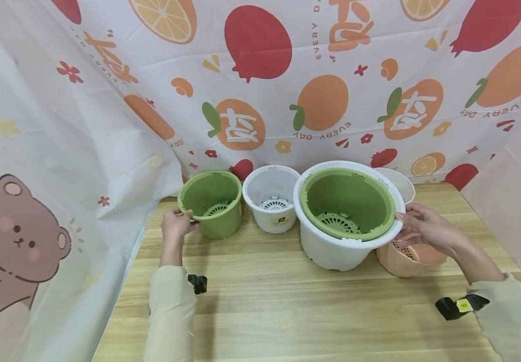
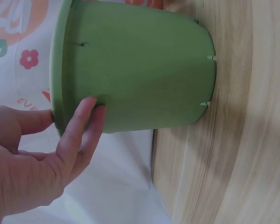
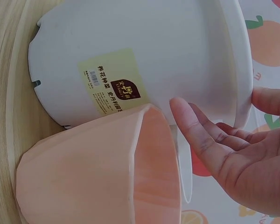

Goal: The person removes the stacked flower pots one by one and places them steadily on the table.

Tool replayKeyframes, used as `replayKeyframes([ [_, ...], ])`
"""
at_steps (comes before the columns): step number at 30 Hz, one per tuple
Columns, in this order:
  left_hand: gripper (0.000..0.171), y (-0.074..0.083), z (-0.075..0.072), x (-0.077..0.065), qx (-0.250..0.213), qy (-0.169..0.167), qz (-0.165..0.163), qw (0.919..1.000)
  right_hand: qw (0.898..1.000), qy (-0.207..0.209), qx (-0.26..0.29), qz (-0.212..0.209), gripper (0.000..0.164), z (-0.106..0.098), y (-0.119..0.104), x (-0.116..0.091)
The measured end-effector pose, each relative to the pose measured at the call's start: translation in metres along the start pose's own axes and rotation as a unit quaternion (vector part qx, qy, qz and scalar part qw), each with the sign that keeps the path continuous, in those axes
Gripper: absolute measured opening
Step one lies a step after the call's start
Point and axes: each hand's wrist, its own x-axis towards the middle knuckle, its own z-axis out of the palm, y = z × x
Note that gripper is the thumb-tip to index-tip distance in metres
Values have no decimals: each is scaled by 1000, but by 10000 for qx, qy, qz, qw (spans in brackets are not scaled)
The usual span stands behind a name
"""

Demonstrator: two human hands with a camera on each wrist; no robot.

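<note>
My left hand (image 1: 176,224) pinches the near-left rim of a green flower pot (image 1: 223,226), thumb at the rim and fingers (image 2: 74,128) against its outer wall. To the right is a large white flower pot (image 1: 328,254) with another green pot (image 1: 350,198) nested inside it. The right hand (image 1: 427,229) grips the large pot's right rim, its thumb on the rim and fingers spread under it. In the right wrist view, the white pot's wall carries a yellow-green label (image 3: 114,81). Below that hand stands a peach-coloured pot (image 3: 84,172), partly hidden by it in the head view.
A smaller white pot (image 1: 276,222) with a slotted base stands between the green pot and the large one. Behind the large pot at right shows another white rim (image 1: 400,183). The wooden table (image 1: 287,311) backs onto a fruit-printed curtain (image 1: 274,120).
</note>
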Motion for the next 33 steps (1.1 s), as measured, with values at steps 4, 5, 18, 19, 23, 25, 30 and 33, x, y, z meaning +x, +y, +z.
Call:
replayKeyframes([
  [4, 48, -1, 1, 0, -36, -2, 20, 10000, 10000, 14, -31, 18, 38, -1, 0, 0],
  [5, 48, -2, 1, 0, -27, 7, 35, 10000, 10000, 17, -36, 27, 38, -1, 0, 0],
  [18, 49, 0, 1, 2, 64, 48, 101, 9999, 10000, 37, -11, 42, 36, 0, -1, 0],
  [19, 49, 0, 1, 2, 40, 58, 98, 9999, 10000, 43, -13, 41, 36, 0, -1, 0],
  [23, 48, 0, 1, 2, -28, 95, 80, 9999, 10000, 57, -20, 37, 36, 1, -1, 0],
  [25, 47, 0, 2, 3, -53, 99, 87, 9999, 10000, 56, -28, 21, 36, 1, -1, 0],
  [30, 49, 0, 2, 2, -126, 35, 62, 9999, 10000, 26, 17, -4, 35, 0, 0, -1],
  [33, 51, 0, 2, 0, -146, 10, 24, 9999, 10000, 12, 64, 1, 34, 0, 0, 0],
])
